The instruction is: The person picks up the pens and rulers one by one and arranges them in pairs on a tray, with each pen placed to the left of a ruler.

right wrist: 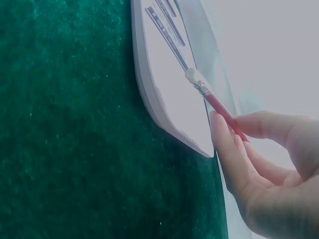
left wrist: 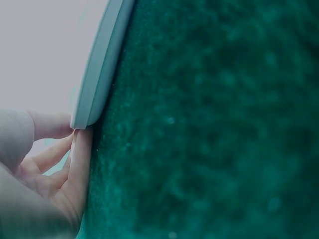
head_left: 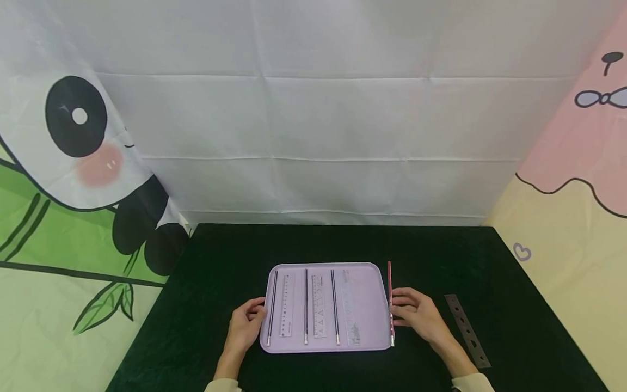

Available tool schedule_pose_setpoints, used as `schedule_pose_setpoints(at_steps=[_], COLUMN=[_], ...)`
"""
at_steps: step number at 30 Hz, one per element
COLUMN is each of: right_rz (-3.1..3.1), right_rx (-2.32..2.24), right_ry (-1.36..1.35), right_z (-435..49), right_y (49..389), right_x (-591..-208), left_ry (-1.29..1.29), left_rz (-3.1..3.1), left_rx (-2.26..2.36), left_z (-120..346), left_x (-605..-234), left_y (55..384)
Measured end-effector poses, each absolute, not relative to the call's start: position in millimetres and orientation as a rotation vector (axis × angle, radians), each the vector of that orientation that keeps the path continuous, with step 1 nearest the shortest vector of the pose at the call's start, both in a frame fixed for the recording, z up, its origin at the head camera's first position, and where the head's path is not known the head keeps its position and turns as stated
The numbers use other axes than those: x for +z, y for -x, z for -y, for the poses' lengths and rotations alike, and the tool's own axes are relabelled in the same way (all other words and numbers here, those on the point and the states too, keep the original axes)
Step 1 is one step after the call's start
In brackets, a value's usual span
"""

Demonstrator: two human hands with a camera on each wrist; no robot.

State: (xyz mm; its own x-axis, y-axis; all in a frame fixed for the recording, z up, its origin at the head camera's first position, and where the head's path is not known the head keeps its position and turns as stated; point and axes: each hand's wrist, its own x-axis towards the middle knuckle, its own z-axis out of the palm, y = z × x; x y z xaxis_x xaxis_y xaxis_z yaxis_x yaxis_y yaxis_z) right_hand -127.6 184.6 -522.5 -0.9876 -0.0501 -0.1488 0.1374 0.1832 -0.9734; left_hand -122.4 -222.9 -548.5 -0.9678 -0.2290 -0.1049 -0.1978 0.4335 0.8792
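Observation:
A pale lilac tray (head_left: 373, 305) holds three dark pencils (head_left: 306, 307) and three rulers, laid out alternately. One ruler (head_left: 286, 305) is plain, the middle stencil ruler (head_left: 319, 306) has cut-out shapes, and the rightmost clear ruler (head_left: 350, 307) is faint. At the tray's left edge, my left hand (head_left: 243, 325) pinches the rim (left wrist: 94, 74) between thumb and fingers. My right hand (head_left: 418, 314) pinches a red pencil (head_left: 389, 277) along the right rim. Its white eraser (right wrist: 191, 74) points toward the near side and overlaps the tray in the right wrist view.
To the right of my right hand, a grey ruler with holes (head_left: 467, 332) lies slanted on the dark green cloth (head_left: 235, 245). White fabric (head_left: 343, 120) hangs behind the table, with printed cartoon cloths at both sides.

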Motion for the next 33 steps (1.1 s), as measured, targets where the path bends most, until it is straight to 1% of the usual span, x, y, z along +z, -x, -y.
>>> schedule_pose_setpoints(at_steps=[19,33], right_rz=[-2.327,-2.403], right_rx=[-1.9,-1.84], right_ry=[-0.095,-0.067], right_z=[-167.9,-155.6], right_y=[136.8,137.4], right_x=[-529.6,-533.1], left_ry=[-0.391,-0.4], left_rz=[2.622,2.623], left_rx=[-1.619,-1.614], left_z=[221.3,219.2], left_x=[-549.3,-550.1], left_y=[122.5,123.9])
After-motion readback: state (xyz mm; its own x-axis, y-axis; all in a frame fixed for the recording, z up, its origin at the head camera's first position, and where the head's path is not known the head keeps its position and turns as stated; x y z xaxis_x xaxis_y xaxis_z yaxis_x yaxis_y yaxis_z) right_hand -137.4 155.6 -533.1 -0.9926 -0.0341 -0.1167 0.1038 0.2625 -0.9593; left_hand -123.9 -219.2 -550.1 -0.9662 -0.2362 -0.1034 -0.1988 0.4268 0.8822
